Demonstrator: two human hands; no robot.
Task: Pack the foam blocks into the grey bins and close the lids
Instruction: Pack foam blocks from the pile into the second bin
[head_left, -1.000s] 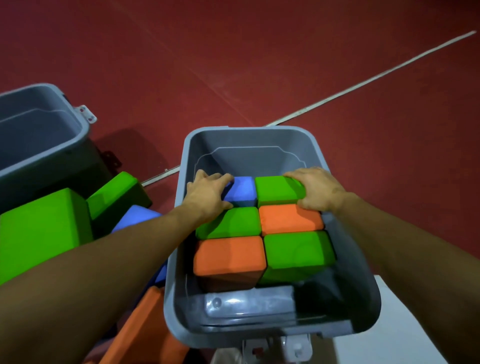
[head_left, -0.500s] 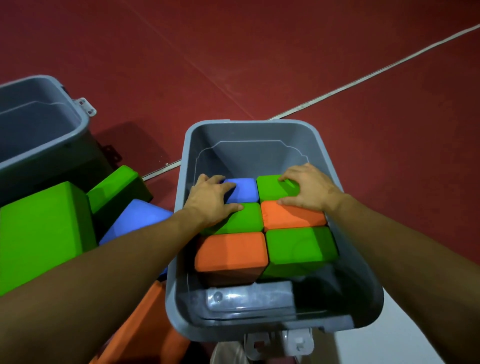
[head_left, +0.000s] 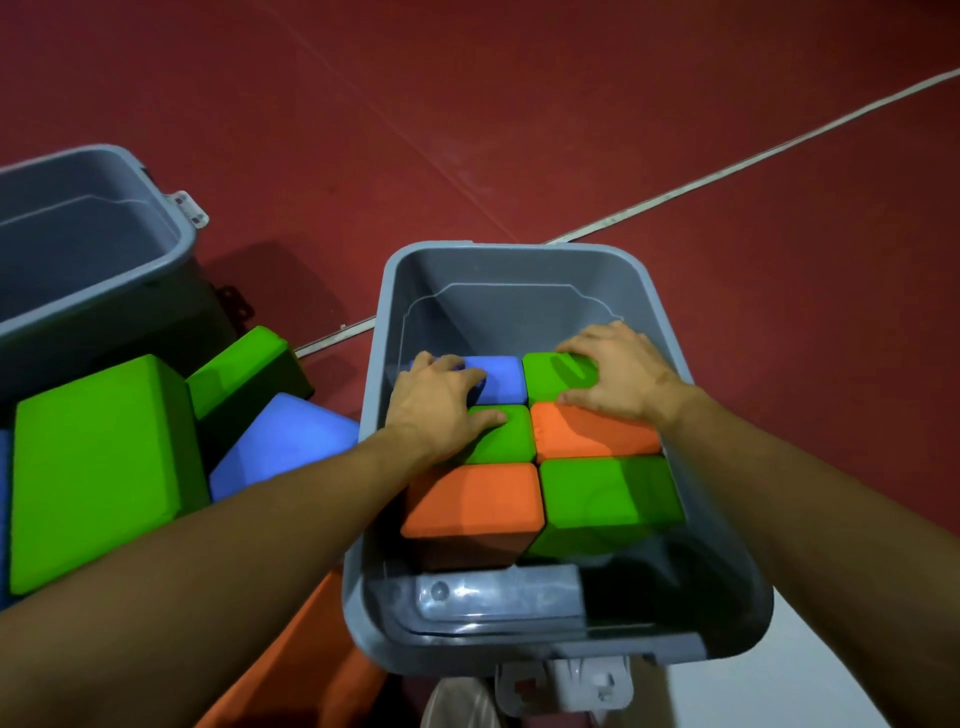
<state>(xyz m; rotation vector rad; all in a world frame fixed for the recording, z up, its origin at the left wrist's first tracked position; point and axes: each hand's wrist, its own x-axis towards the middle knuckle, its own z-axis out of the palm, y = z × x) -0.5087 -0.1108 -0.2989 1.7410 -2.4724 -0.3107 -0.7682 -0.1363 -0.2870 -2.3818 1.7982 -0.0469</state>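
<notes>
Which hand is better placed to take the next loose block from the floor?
Probably the left hand. The loose green block and loose blue block lie left of the grey bin; the right hand would have to cross over.

2 bare forearms (head_left: 218, 561), no sleeves

A sports hall or gym: red court floor (head_left: 519, 130) with white line (head_left: 727, 171).
</notes>
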